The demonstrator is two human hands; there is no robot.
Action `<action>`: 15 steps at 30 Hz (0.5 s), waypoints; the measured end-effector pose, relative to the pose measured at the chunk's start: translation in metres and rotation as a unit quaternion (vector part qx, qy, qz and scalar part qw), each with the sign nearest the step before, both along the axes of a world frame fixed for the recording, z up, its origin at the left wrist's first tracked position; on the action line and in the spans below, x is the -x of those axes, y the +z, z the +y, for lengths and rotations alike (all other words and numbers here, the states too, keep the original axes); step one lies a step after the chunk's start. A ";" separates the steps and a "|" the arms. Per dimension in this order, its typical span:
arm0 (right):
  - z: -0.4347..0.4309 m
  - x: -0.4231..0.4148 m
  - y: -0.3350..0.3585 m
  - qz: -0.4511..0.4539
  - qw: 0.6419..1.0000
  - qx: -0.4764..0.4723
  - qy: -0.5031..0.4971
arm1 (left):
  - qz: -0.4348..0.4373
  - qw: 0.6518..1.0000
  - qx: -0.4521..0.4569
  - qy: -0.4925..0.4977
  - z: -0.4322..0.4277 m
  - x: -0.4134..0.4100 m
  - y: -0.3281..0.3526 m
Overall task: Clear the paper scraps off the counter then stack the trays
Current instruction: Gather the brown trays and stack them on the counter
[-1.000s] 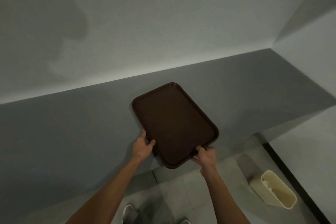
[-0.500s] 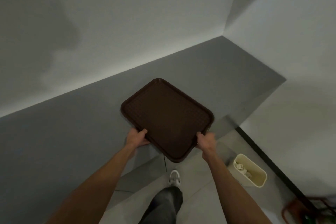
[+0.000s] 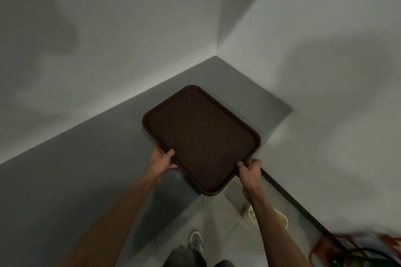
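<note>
Left hand (image 3: 161,161) grips the brown tray's (image 3: 201,136) near-left rim and right hand (image 3: 249,170) its near-right rim. The tray is at the grey counter's (image 3: 86,169) right end, its near corner past the front edge.

Cream plastic waste bin (image 3: 281,220) on the grey tiled floor (image 3: 219,219), near right, beside a black baseboard (image 3: 288,195); white sneaker (image 3: 195,239) nearer.

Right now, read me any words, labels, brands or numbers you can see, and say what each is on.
No text can be read.
The brown tray, held by the left hand and right hand, shows no print.
The grey counter and walls are plain.
The cream bin shows no label.
</note>
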State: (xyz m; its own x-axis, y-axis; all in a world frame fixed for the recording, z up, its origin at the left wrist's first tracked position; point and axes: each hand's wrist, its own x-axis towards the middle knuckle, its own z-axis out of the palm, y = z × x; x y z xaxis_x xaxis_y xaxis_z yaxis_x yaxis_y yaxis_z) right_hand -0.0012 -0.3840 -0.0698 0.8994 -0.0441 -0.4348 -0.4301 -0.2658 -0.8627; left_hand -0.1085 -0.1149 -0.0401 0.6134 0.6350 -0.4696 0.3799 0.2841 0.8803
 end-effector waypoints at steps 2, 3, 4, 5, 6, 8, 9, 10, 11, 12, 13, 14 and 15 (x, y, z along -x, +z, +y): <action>-0.010 -0.035 0.007 -0.003 1.000 0.012 -0.012 | -0.018 1.000 0.003 -0.017 -0.006 -0.042 0.006; -0.015 -0.053 0.007 -0.003 1.000 0.020 -0.021 | -0.027 0.999 0.007 -0.024 -0.010 -0.064 0.009; -0.019 -0.071 0.008 -0.008 0.999 0.022 -0.027 | -0.030 0.999 0.009 -0.027 -0.013 -0.085 0.011; -0.024 -0.090 0.004 -0.012 0.999 0.021 -0.029 | -0.029 0.999 0.010 -0.029 -0.016 -0.105 0.011; -0.028 -0.109 0.000 -0.016 0.999 0.019 -0.032 | -0.026 0.999 0.012 -0.029 -0.019 -0.125 0.010; -0.033 -0.139 0.007 -0.014 0.999 0.021 -0.044 | -0.023 0.999 0.012 -0.029 -0.026 -0.162 0.006; -0.036 -0.155 0.006 -0.013 0.999 0.022 -0.042 | -0.022 0.999 0.010 -0.028 -0.029 -0.180 0.004; -0.038 -0.172 0.002 -0.014 0.999 0.023 -0.040 | -0.022 0.999 0.008 -0.030 -0.032 -0.197 0.004; -0.041 -0.187 -0.001 -0.016 0.999 0.024 -0.042 | -0.018 0.999 0.006 -0.032 -0.035 -0.212 0.002; -0.043 -0.203 -0.005 -0.016 0.999 0.026 -0.045 | -0.009 0.999 0.002 -0.035 -0.036 -0.227 -0.002; -0.044 -0.219 -0.009 -0.012 0.999 0.025 -0.042 | -0.005 0.999 0.002 -0.039 -0.037 -0.241 -0.008; -0.045 -0.232 -0.010 -0.007 0.999 0.023 -0.036 | -0.001 0.999 -0.001 -0.045 -0.037 -0.253 -0.014; -0.046 -0.247 -0.011 -0.003 0.999 0.021 -0.032 | 0.001 0.999 -0.003 -0.047 -0.035 -0.265 -0.019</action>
